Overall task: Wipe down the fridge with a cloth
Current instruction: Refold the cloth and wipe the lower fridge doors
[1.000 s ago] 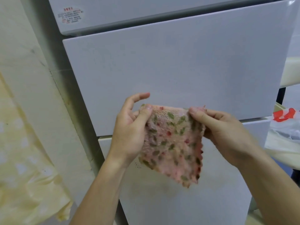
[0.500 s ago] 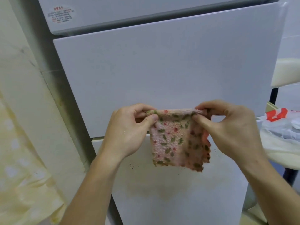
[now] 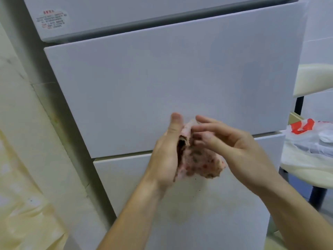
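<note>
Cloth (image 3: 198, 159) bunched between palms at centre frame, in front of fridge (image 3: 162, 83); likely being folded into pad for wiping. Left hand (image 3: 165, 156) cups it, thumb straight up, fingers hidden, so grip cannot be told. Right hand (image 3: 234, 147) has fingers loose and apart, pressing cloth. Stains (image 3: 180, 212) low on fridge front, probable target.

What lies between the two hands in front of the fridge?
The cloth, bunched up, sits between the left hand and the right hand, touching both; the head view shows it, though blurred.
</note>
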`<state>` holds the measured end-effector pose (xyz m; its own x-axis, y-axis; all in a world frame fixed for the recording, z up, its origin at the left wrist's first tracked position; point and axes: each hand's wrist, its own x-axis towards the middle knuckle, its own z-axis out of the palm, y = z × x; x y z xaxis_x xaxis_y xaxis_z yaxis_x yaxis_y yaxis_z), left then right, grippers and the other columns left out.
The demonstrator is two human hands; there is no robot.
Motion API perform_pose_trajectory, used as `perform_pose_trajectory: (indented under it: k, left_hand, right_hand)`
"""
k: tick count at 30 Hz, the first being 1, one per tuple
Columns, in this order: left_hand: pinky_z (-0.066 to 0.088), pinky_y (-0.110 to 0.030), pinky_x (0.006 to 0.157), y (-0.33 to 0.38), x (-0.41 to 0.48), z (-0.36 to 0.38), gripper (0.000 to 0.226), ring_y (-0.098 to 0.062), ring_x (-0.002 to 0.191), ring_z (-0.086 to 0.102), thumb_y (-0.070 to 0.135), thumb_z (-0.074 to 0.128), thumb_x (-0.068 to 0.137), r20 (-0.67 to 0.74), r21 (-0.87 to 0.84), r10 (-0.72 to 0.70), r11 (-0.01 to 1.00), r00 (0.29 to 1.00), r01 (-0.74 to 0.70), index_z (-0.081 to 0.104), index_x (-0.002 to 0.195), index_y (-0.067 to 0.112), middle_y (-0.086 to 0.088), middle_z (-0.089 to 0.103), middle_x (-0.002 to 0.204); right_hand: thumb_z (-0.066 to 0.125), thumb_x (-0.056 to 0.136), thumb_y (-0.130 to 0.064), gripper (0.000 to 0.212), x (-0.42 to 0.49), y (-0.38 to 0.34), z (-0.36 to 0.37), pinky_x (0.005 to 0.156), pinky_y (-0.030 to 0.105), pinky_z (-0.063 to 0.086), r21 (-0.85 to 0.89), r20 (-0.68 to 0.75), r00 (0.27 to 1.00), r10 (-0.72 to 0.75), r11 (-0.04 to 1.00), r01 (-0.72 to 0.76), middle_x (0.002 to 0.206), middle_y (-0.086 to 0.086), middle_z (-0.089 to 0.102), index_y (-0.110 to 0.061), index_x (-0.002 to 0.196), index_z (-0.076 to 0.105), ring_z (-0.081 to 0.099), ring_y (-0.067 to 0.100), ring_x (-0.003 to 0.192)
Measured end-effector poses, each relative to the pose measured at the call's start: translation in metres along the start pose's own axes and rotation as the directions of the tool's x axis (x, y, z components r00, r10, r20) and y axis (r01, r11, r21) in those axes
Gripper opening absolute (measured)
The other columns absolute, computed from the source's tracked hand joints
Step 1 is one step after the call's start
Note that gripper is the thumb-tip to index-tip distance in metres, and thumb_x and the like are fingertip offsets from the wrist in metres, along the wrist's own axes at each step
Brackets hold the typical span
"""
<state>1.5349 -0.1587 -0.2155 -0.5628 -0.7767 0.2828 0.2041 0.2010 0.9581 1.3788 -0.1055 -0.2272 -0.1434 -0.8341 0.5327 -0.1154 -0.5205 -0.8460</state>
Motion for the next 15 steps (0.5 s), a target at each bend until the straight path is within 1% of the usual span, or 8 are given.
perform_pose_trajectory:
  k: [2, 4, 6, 8, 9, 11, 13, 15]
  left_hand:
    - [0.06, -0.055, 0.087, 0.006, -0.001, -0.006, 0.036, -0.024, 0.101, 0.072, 0.043, 0.074, 0.094, -0.023, 0.205, 0.067, 0.977, 0.997, -0.061, 0.073, 0.122, 0.019, -0.019, 0.076, 0.111]
    - [0.061, -0.044, 0.083, 0.009, -0.002, -0.008, 0.017, -0.019, 0.092, 0.074, 0.018, 0.068, 0.096, -0.051, 0.322, 0.13, 0.941, 0.99, -0.106, 0.077, 0.111, 0.02, -0.013, 0.078, 0.099]
    - [0.058, -0.034, 0.084, 0.015, -0.004, -0.011, 0.022, -0.019, 0.088, 0.074, 0.012, 0.06, 0.097, -0.005, 0.195, 0.061, 0.979, 0.998, -0.059, 0.08, 0.09, 0.016, -0.009, 0.078, 0.089]
    - [0.054, -0.034, 0.087, 0.02, -0.002, -0.01, 0.019, -0.021, 0.089, 0.069, 0.02, 0.06, 0.089, 0.057, -0.01, -0.05, 0.999, 0.997, 0.051, 0.075, 0.078, 0.013, -0.012, 0.071, 0.089]
    - [0.055, -0.037, 0.087, 0.023, -0.001, -0.01, 0.018, -0.023, 0.089, 0.07, 0.021, 0.061, 0.082, 0.06, -0.074, -0.096, 0.992, 0.994, 0.1, 0.076, 0.078, 0.012, -0.014, 0.071, 0.09]
    - [0.055, -0.035, 0.079, 0.024, 0.003, -0.01, 0.02, -0.023, 0.079, 0.07, 0.022, 0.058, 0.078, 0.016, -0.125, -0.135, 0.983, 0.991, 0.136, 0.075, 0.071, 0.013, -0.012, 0.071, 0.081]
    - [0.048, -0.038, 0.078, 0.025, 0.008, -0.011, 0.02, -0.027, 0.079, 0.063, 0.019, 0.056, 0.086, -0.088, -0.066, -0.111, 0.992, 0.99, 0.106, 0.067, 0.073, 0.009, -0.014, 0.063, 0.08]
    - [0.041, -0.043, 0.08, 0.025, 0.014, -0.014, 0.018, -0.029, 0.084, 0.054, 0.024, 0.057, 0.086, -0.143, 0.028, -0.052, 0.998, 0.988, 0.056, 0.061, 0.076, 0.01, -0.013, 0.054, 0.082]
  right_hand:
    - [0.072, 0.095, -0.012, 0.024, 0.0, -0.001, -0.002, 0.086, 0.025, 0.059, -0.176, -0.042, 0.993, -0.11, 0.979, 0.101, 0.133, -0.015, 0.067, -0.031, 0.107, 0.08, 0.072, 0.005, 0.103]
    - [0.074, 0.092, -0.019, 0.033, 0.002, -0.002, -0.006, 0.076, 0.025, 0.054, -0.346, -0.094, 0.977, -0.191, 0.926, 0.148, 0.116, -0.014, 0.063, -0.04, 0.117, 0.073, 0.064, 0.011, 0.078]
    - [0.069, 0.09, -0.037, 0.048, 0.005, -0.008, -0.013, 0.079, 0.02, 0.047, -0.478, -0.063, 0.986, -0.157, 0.872, 0.108, 0.104, -0.01, 0.051, -0.055, 0.133, 0.06, 0.052, 0.013, 0.073]
    - [0.059, 0.095, -0.057, 0.034, 0.006, -0.014, -0.021, 0.086, 0.018, 0.045, -0.507, 0.048, 0.998, 0.036, 0.862, -0.007, 0.11, -0.014, 0.044, -0.065, 0.128, 0.058, 0.055, 0.003, 0.09]
    - [0.055, 0.093, -0.063, 0.027, 0.007, -0.016, -0.025, 0.088, 0.018, 0.043, -0.528, 0.122, 0.988, 0.099, 0.849, -0.02, 0.117, -0.022, 0.043, -0.061, 0.118, 0.063, 0.054, -0.006, 0.101]
    - [0.059, 0.082, -0.068, 0.033, 0.007, -0.018, -0.033, 0.089, 0.023, 0.044, -0.521, 0.176, 0.976, 0.125, 0.854, -0.016, 0.125, -0.034, 0.049, -0.041, 0.1, 0.069, 0.056, -0.009, 0.109]
    - [0.071, 0.074, -0.068, 0.043, 0.01, -0.018, -0.042, 0.082, 0.026, 0.049, -0.405, 0.153, 0.983, 0.102, 0.914, -0.031, 0.11, -0.017, 0.07, -0.026, 0.084, 0.067, 0.068, 0.002, 0.095]
    - [0.086, 0.077, -0.053, 0.04, 0.011, -0.02, -0.05, 0.07, 0.02, 0.048, -0.231, 0.157, 0.982, 0.109, 0.97, -0.071, 0.084, 0.0, 0.07, -0.018, 0.079, 0.065, 0.065, 0.013, 0.078]
